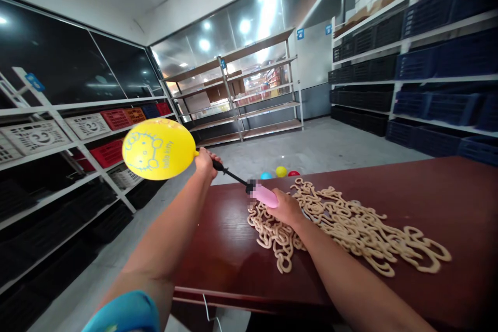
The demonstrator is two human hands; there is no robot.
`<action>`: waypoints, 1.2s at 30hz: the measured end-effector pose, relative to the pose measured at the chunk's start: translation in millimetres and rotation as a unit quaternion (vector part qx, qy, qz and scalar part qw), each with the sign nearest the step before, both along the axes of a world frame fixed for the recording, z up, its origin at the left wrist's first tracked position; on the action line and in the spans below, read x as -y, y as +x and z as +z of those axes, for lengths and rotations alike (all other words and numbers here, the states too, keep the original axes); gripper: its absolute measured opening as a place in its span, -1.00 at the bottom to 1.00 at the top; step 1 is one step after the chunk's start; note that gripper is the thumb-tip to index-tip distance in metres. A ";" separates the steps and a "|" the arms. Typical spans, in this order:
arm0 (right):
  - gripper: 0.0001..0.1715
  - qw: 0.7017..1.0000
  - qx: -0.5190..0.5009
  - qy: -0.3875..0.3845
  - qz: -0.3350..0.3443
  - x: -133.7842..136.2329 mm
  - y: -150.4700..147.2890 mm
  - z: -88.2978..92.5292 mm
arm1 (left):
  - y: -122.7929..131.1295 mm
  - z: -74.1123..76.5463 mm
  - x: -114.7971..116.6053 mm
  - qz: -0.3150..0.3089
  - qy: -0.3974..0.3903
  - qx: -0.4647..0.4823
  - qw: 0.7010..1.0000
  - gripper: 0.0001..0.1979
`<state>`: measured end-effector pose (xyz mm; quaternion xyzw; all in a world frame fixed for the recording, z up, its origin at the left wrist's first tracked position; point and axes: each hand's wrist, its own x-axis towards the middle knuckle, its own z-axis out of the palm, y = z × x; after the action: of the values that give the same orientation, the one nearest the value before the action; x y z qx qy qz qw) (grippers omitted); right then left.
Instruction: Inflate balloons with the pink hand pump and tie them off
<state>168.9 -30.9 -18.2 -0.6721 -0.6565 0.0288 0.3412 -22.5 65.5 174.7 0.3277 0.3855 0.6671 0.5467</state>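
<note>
A yellow inflated balloon [157, 150] with a printed cat face and "hello kitty" lettering is at the left, above the floor. My left hand [207, 162] is closed around its neck, where it meets the black nozzle end of a balloon pump. The pump [265, 195] has a thin black rod and a pink body. My right hand [286, 207] is wrapped around the pink body, over the table. Between my hands the rod slants down to the right. Beneath and beyond my right hand lies a tangled heap of beige curled pieces [350, 225].
The dark red table [229, 249] has its front edge close to me. Blue, yellow and red balls or balloons [280, 171] show past its far edge. Shelves with crates [112, 119] line the left, dark crates [447, 106] the right, and a metal rack [249, 109] the back.
</note>
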 end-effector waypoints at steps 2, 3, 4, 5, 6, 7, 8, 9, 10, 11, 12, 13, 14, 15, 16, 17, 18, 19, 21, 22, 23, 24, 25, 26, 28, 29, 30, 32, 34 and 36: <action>-0.65 1.000 0.007 0.006 -0.005 -1.1 0.4 -0.9 | 16.2 -17.4 4.0 -0.013 -0.021 0.008 1.000 -0.66; -0.66 1.000 0.010 0.011 -0.006 -1.4 0.5 -1.2 | 24.3 -26.3 5.9 -0.021 -0.030 0.013 0.999 -0.65; -0.67 1.000 0.011 0.016 -0.005 -1.6 0.5 -1.5 | 32.0 -35.2 7.7 -0.027 -0.039 0.018 0.999 -0.65; -0.68 1.000 0.012 0.019 -0.004 -1.7 0.5 -1.7 | 38.8 -43.8 9.2 -0.032 -0.047 0.021 0.998 -0.64; -0.68 1.000 0.013 0.020 -0.003 -1.7 0.4 -1.9 | 44.6 -51.9 10.3 -0.036 -0.053 0.021 0.998 -0.64; -0.68 1.000 0.012 0.018 -0.003 -1.7 0.3 -1.9 | 48.9 -59.2 11.0 -0.038 -0.059 0.022 0.997 -0.64; -0.68 1.000 0.012 0.013 -0.006 -1.7 0.2 -1.8 | 51.9 -65.4 11.3 -0.039 -0.063 0.024 0.997 -0.64; -0.68 1.000 0.011 0.006 -0.009 -1.6 0.0 -1.4 | 53.2 -70.2 11.2 -0.040 -0.065 0.027 0.997 -0.63; -0.67 1.000 0.011 0.001 -0.010 -1.6 -0.3 -0.7 | 53.1 -73.4 10.7 -0.039 -0.067 0.030 0.997 -0.63; -0.67 1.000 0.011 -0.005 -0.008 -1.6 -0.8 0.4 | 51.5 -74.8 9.8 -0.039 -0.067 0.033 0.996 -0.63; -0.67 1.000 0.010 -0.009 -0.003 -1.6 -1.4 1.7 | 48.6 -74.1 8.6 -0.039 -0.066 0.035 0.996 -0.63; -0.66 1.000 0.010 -0.013 0.004 -1.6 -2.0 3.2 | 44.5 -71.5 6.9 -0.038 -0.065 0.036 0.997 -0.64; -0.65 1.000 0.009 -0.017 0.011 -1.5 -2.7 4.8 | 39.4 -66.8 4.9 -0.036 -0.065 0.035 0.997 -0.64; -0.65 1.000 0.007 -0.022 0.016 -1.3 -3.3 6.4 | 33.2 -60.3 2.5 -0.035 -0.065 0.034 0.997 -0.65; -0.64 1.000 0.005 -0.025 0.017 -1.2 -3.8 7.8 | 26.2 -52.3 -0.4 -0.034 -0.063 0.031 0.997 -0.65; -0.64 1.000 0.004 -0.026 0.016 -1.0 -4.0 9.0 | 18.5 -43.1 -3.7 -0.032 -0.059 0.028 0.997 -0.65; -0.63 1.000 0.004 -0.023 0.015 -1.0 -4.0 9.9 | 10.3 -33.3 -7.5 -0.029 -0.053 0.024 0.998 -0.66; -0.64 1.000 0.005 -0.018 0.017 -1.0 -3.7 10.5 | 1.8 -23.4 -11.6 -0.023 -0.047 0.020 0.998 -0.67; -0.65 1.000 0.006 -0.011 0.025 -1.4 -2.9 10.4 | -14.5 -5.9 -20.4 -0.010 -0.037 0.011 0.999 -0.68; -0.66 0.999 0.006 -0.012 0.030 -1.8 -2.5 9.8 | -21.5 0.6 -24.7 -0.003 -0.036 0.007 0.999 -0.69; -0.66 0.999 0.006 -0.015 0.032 -2.4 -2.0 8.7 | -27.1 5.1 -28.7 0.003 -0.035 0.003 0.999 -0.70; -0.66 0.999 0.005 -0.020 0.034 -3.2 -1.7 7.2 | -31.0 7.3 -32.2 0.009 -0.036 0.000 0.999 -0.70; -0.65 0.999 0.006 -0.026 0.032 -4.0 -1.3 5.5 | -32.9 7.2 -35.1 0.018 -0.039 -0.002 0.999 -0.70; -0.64 0.999 0.006 -0.031 0.028 -4.9 -1.1 3.6 | -32.7 4.9 -37.3 0.026 -0.046 -0.002 0.999 -0.70; -0.63 0.999 0.012 -0.037 0.017 -6.5 -0.8 0.1 | -26.4 -5.0 -39.6 0.039 -0.066 0.001 0.997 -0.70; -0.63 0.999 0.015 -0.039 0.010 -7.0 -0.7 -1.2 | -20.7 -11.9 -39.7 0.041 -0.078 0.003 0.996 -0.70; -0.64 0.999 0.020 -0.040 0.004 -7.3 -0.8 -2.1 | -13.6 -19.6 -39.1 0.041 -0.090 0.004 0.995 -0.70; -0.68 0.999 0.029 -0.042 -0.005 -7.2 -1.1 -2.1 | 3.2 -35.9 -35.8 0.034 -0.107 0.005 0.994 -0.71; -0.68 0.998 0.033 -0.050 -0.012 -6.4 -1.6 -0.2 | 21.5 -51.7 -30.1 0.026 -0.120 0.004 0.992 -0.70; -0.68 0.997 0.031 -0.064 -0.016 -5.3 -2.1 2.4 | 38.6 -64.9 -22.6 0.016 -0.131 0.003 0.991 -0.70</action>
<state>166.8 -25.6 -15.8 -0.7035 -0.6527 0.0448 0.2776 16.2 88.2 109.8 0.2449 0.4727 0.6211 0.5752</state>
